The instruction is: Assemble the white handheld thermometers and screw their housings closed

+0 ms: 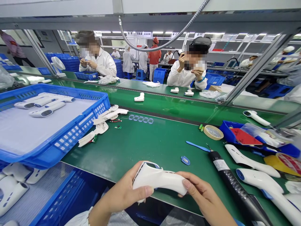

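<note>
A white infrared thermometer housing [160,180] lies across both hands just above the near edge of the green bench. My left hand [123,193] is closed round its wider head end, thumb across the side facing me. The narrower handle end is gripped between the thumb and fingers of my right hand [199,190]. Dark slots and a blue rim show along the housing's top edge. Beyond it on the bench lie a small blue oval part [185,160] and a blue stick-like tool [197,146]. A black electric screwdriver [231,182] rests to the right of my right hand.
A blue crate [77,135] with several thermometers stands at left, beside opened white shells [101,128]. Several blue frames [141,119] lie in a row. At right are a screw dish [213,132], a blue bin [229,127] and more housings [261,182]. Co-workers sit across the line.
</note>
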### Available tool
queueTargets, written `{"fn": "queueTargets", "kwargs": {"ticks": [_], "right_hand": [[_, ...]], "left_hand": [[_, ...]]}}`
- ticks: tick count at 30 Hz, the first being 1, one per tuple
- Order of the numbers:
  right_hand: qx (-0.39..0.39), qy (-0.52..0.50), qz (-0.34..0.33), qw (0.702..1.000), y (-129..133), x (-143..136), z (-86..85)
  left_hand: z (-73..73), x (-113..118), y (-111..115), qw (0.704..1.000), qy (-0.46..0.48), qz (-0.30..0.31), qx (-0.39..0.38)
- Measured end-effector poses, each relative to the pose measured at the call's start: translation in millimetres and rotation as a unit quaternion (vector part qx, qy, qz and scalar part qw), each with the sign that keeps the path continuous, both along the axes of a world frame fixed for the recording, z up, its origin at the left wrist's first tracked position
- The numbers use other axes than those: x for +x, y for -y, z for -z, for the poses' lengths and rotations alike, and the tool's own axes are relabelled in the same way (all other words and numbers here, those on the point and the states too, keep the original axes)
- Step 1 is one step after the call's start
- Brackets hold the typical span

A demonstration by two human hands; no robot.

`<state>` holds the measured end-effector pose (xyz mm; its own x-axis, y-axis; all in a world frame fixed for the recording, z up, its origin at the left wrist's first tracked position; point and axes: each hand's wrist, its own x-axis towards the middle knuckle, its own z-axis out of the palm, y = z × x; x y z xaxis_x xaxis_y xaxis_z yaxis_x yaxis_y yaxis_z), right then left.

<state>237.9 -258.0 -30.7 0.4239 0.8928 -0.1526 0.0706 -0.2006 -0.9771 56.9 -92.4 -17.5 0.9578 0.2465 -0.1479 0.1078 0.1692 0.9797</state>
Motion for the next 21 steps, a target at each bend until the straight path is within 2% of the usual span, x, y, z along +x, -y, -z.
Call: {"fn": "queueTargets", "kwargs": {"ticks": [8,16,21], "right_hand": [[-0.009,-0.011,-0.011,1.0,-1.2,-0.7,-2.6],[-0.009,-0.03,-0.027,0.999,2.3,0.9,-6.8],[-0.017,-0.024,-0.009,1.0,1.9,-1.9,-5.1]], "left_hand": [[-2.1,-2.5,2.4,1.0,-0.018,-0.006,0.003],[-1.1,-3.6,3.0,1.0,0.003,-0.001,0.001],[-5.0,-3.0,6.5,1.0,-0.002,0.006,0.005]]}}
